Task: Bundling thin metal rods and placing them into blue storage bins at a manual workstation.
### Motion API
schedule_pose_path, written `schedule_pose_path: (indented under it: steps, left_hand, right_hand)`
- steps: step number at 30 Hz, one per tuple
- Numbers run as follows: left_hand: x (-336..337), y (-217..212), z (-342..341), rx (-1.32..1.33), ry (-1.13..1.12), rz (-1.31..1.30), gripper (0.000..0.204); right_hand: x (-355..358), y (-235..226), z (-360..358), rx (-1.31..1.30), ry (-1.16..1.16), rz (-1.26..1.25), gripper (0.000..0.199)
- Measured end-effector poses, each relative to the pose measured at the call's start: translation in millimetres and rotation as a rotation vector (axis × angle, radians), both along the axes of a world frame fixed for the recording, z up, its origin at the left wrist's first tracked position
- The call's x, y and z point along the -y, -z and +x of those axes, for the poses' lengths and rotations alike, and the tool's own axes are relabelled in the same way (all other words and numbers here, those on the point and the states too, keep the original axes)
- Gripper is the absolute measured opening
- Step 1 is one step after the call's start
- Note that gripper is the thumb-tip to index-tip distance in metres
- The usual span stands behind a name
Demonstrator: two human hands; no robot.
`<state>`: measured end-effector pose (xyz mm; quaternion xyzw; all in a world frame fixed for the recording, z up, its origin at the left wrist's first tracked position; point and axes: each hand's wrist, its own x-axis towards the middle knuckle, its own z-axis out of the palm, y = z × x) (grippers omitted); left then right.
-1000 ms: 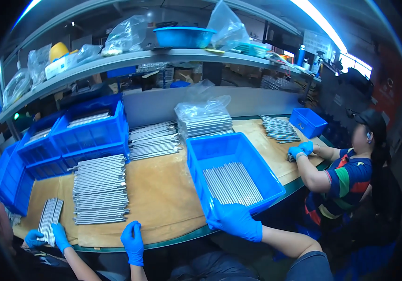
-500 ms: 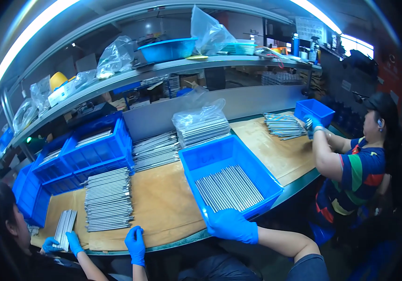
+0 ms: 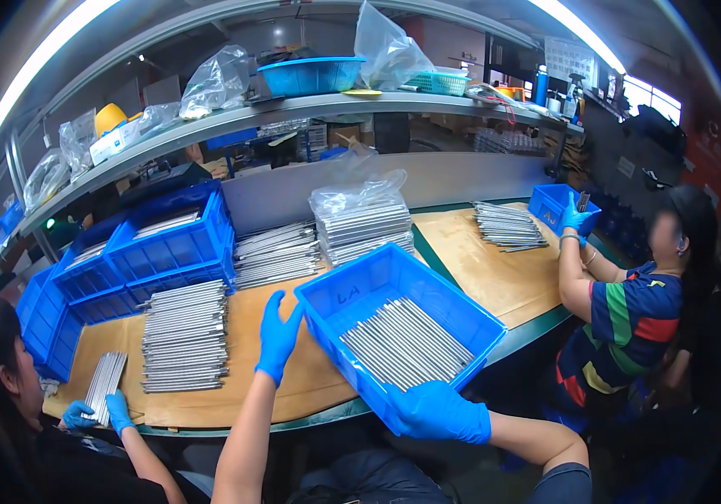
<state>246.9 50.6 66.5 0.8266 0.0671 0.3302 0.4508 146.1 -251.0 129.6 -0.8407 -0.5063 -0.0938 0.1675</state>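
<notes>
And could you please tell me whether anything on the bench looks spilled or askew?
Nothing looks spilled, but the rectangular blue plastic bin sits askew, its near side seeming to overhang the bench's green edge; the blue-gloved right hand grips its rim.

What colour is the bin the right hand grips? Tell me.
The bin is blue, best seen in the head view.

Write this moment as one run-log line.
left hand: open, empty | right hand: gripping near rim of blue bin | metal rods: side by side in bin
</notes>
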Motion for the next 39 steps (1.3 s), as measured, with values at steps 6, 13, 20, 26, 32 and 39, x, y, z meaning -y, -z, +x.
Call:
schedule_pose_path:
  steps: [6,13,20,26,32,39]
  left_hand:
    - [-40,27,83,-0.188,0.194,-0.282,0.032]
    - [-22,11,54,-0.296,0.223,-0.612,0.02]
    - [-22,14,38,-0.237,0.205,-0.629,0.016]
    - [-21,25,23,-0.192,0.131,-0.754,0.014]
    - [18,28,-13,-0.127,0.083,-0.717,0.015]
    - [89,14,-38,-0.155,0.201,-0.768,0.022]
  right_hand:
    - [-6,-17,9,0.004,-0.07,-0.001,0.025]
    - [15,-67,33,0.0,-0.113,-0.011,0.019]
    - [21,-76,33,0.152,-0.078,-0.109,0.041]
    - [25,-86,53,0.212,-0.141,-0.078,0.034]
    - [80,-82,68,0.291,-0.149,0.015,0.026]
    - [146,-50,94,0.268,0.145,-0.242,0.017]
